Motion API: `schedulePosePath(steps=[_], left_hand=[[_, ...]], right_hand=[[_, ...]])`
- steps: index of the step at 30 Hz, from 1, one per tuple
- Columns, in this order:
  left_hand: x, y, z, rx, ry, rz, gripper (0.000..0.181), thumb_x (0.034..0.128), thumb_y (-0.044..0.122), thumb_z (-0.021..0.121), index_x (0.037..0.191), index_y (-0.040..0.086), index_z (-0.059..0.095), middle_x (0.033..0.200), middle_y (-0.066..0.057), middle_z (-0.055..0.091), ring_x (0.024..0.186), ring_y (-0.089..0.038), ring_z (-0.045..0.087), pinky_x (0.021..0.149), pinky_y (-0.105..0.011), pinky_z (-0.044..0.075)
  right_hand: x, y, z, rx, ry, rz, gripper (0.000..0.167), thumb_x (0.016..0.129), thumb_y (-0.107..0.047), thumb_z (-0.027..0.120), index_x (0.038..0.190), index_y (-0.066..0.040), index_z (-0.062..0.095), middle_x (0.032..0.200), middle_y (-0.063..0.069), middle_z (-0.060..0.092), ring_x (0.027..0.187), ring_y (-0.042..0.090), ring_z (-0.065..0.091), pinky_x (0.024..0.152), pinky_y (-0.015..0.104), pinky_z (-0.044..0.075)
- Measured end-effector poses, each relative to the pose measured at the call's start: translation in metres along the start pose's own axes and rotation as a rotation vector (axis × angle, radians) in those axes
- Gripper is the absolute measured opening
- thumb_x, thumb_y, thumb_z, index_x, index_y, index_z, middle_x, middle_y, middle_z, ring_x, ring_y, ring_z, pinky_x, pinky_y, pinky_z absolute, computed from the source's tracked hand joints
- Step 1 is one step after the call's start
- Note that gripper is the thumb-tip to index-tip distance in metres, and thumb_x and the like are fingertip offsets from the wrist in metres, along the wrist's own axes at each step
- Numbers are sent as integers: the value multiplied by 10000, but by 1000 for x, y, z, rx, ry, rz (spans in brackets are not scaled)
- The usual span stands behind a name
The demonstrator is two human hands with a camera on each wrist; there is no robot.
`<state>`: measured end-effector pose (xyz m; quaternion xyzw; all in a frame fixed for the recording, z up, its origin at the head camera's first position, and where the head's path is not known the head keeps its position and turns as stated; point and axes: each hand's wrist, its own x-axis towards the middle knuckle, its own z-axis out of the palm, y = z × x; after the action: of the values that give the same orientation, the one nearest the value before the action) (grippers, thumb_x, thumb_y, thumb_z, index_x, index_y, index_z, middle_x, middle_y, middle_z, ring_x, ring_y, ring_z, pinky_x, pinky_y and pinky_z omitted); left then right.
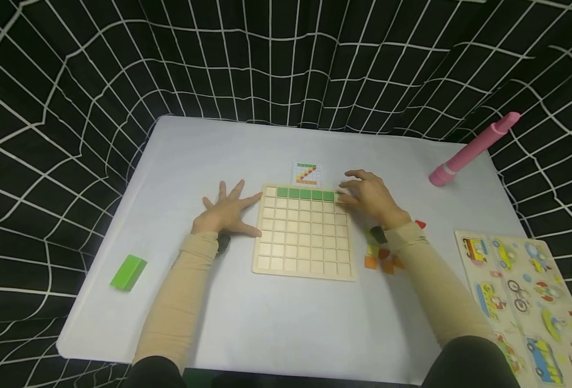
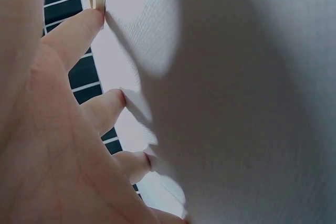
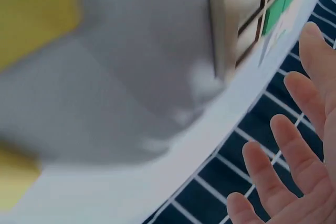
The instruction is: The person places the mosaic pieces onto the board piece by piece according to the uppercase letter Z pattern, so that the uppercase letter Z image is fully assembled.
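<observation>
A wooden grid board (image 1: 305,231) lies on the white table, with several green square tiles (image 1: 305,193) in its top row. The top row's leftmost cell is bare; the right hand partly covers its right end. My left hand (image 1: 225,214) is spread on the table, its index finger and thumb touching the board's left edge. Above the board's top right corner is my right hand (image 1: 370,196), fingers loosely extended and holding nothing in the right wrist view. Loose tiles (image 1: 370,262) in orange, yellow and red lie right of the board, partly hidden by the right forearm.
A small pattern card (image 1: 307,173) lies just beyond the board. On the left sits a green block (image 1: 128,273). A pink cylindrical object (image 1: 470,153) stands at the back right. Picture puzzle boards (image 1: 528,302) cover the front right corner. A gridded black curtain (image 1: 286,59) surrounds the table.
</observation>
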<state>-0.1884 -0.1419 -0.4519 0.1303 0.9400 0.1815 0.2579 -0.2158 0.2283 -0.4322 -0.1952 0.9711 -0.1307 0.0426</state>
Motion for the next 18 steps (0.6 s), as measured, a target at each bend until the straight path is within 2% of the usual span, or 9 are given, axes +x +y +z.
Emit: schedulePosePath(steps=[7,12,18], left_hand=[[0,-4,-2,-11,1,6,1112,764,660,807,1648,383,192,1754,-116,-158,1527,-569,-255,1054,-923,-84],[0,-5,-2,-16,5,8,1112,759,656,813,1647,383,201,1755,-113,-156,1528,-563,-261,1053,-920,-98],[1,-3,0,-15,1,12,1112,756,652,818,1645,384,205,1756,-112,-152,1529,-562,-258,1060,-919,-90]], right_hand=[[-21,22,-14,1,23,23,435,954,-261,744,1312,-18,695,1543,236,503,1438,456,447,1178,701,337],[-40,42,-20,8,40,79,449,929,-254,774,1299,-11,701,1528,252,503,1422,465,447,1164,711,336],[-65,65,-27,-4,-1,174,471,942,-252,756,1332,-2,673,1536,272,469,1409,488,429,1177,697,340]])
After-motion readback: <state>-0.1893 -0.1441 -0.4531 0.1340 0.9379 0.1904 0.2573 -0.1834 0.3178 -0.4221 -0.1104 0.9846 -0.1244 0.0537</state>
